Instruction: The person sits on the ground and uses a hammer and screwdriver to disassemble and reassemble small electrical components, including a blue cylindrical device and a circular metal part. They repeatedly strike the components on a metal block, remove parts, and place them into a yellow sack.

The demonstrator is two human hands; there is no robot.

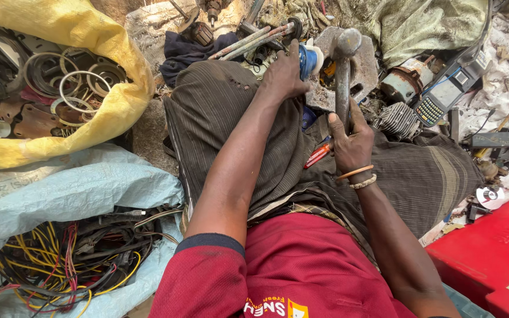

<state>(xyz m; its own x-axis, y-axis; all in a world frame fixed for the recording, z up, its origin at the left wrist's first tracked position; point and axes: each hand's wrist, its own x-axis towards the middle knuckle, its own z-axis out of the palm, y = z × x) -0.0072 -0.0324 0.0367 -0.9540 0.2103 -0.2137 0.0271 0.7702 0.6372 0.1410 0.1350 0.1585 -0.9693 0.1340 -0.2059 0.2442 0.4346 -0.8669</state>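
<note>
The hammer (343, 70) stood nearly upright in the view, its long axis running away from the person, rounded metal head at the far end over a grey metal block (367, 65) on the ground beyond the knees. The right hand (351, 141) was wrapped tight around the lower handle, fingers closed on it. The left hand (284, 73) was clenched around a blue-and-white cylindrical part (311, 59) held just beside the hammer head, at the block's near left edge. Most of that part was hidden behind the fingers, so its shape was hard to make out. A yellow sack (110, 112) at the upper left lay open, holding metal rings and gaskets (81, 82). A pale blue sack (66, 188) at the lower left held tangled coloured wires (72, 259). A red case (490, 253) was cut off at the lower right corner.
</note>
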